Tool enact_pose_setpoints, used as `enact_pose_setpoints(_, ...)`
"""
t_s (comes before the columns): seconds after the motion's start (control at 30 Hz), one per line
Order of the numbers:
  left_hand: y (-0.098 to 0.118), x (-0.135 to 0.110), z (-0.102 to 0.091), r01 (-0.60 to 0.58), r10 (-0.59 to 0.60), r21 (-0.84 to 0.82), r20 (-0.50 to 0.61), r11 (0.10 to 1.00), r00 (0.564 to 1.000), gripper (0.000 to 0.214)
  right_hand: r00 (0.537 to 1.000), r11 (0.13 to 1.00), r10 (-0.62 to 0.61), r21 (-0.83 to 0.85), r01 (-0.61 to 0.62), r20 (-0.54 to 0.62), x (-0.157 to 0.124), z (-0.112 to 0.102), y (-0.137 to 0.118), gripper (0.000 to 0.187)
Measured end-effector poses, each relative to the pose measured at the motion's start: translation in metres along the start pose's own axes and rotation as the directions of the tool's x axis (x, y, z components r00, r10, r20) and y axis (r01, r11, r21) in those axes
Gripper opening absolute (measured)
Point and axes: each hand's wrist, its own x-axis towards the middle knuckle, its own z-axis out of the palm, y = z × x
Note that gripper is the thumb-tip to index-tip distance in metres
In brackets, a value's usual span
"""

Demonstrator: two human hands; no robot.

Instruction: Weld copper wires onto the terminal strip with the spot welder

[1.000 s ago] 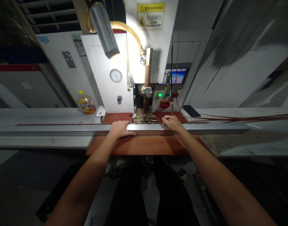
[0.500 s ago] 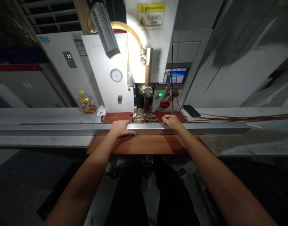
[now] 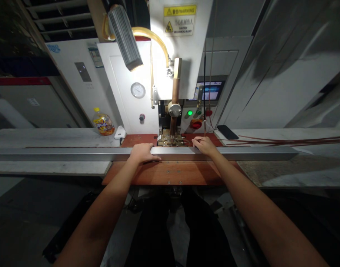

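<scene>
Forearms [image 3: 110, 202] reach over dark-clad legs [image 3: 153, 226] to a reddish board [image 3: 172, 178], where a long metal bar [image 3: 175, 151] lies across the work area, a band of board showing between it and the near edge. The left hand [image 3: 141, 152] clasps the bar, fingers over its top and thumb along its near face, while the right hand [image 3: 205, 145], fingertips pressed together, appears to pinch a thin brown strip [image 3: 188, 140] just behind the bar. The work looks under way rather than finished: the bar sits in place before the white machine [image 3: 183, 55], a thin dark line [image 3: 75, 147] runs along its far edge toward the left, and at right a bundle of brown strips [image 3: 275, 142] trails loose. How much remains cannot be told, as the bar's left end leaves the view. Its right end stops on the desk [image 3: 295, 172], with desktop beyond that leaves it room that way. Behind the bar, room looks tight: a brass fixture [image 3: 166, 139] sits close past it between the hands, beneath an upright copper-coloured rod [image 3: 175, 89]. A phone [image 3: 227, 132] lies on the desk at right; a yellow-capped bottle [image 3: 103, 125] and a white device [image 3: 120, 132] sit at left. Farther back, a green button [image 3: 190, 112] glows below a lit screen [image 3: 214, 91].
</scene>
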Motion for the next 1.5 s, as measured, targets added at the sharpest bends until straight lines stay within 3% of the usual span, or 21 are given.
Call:
enact_pose_setpoints(0.33, 0.0, 0.001, -0.002, -0.005, 0.005, 0.001, -0.016, 1.0, 1.0, 0.085, 0.999, 0.999, -0.035, -0.011, 0.036, 0.02, 0.004, -0.002, 0.003, 0.038)
enact_pose_setpoints(0.7, 0.003, 0.0, -0.004, 0.012, -0.012, 0.027, 0.009, 1.0, 1.0, 0.086, 0.996, 0.989, -0.018, 0.145, 0.005, 0.085, 0.006, -0.005, -0.006, 0.039)
enact_pose_setpoints(0.9, 0.001, 0.002, -0.002, 0.013, -0.013, 0.011, 0.009, 1.0, 1.0, 0.086, 0.99, 0.989, -0.023, 0.147, 0.002, 0.141, 0.011, 0.0, -0.017, 0.039)
enact_pose_setpoints(1.2, -0.001, 0.003, 0.001, 0.014, -0.014, 0.01, 0.015, 1.0, 1.0, 0.088, 0.986, 0.993, -0.021, 0.12, 0.001, 0.164, 0.017, 0.012, -0.012, 0.039)
enact_pose_setpoints(1.5, -0.001, 0.003, 0.0, 0.004, -0.004, -0.018, 0.0, 1.0, 1.0, 0.086, 0.981, 0.989, -0.089, 0.133, 0.066, 0.174, 0.021, 0.017, -0.018, 0.04)
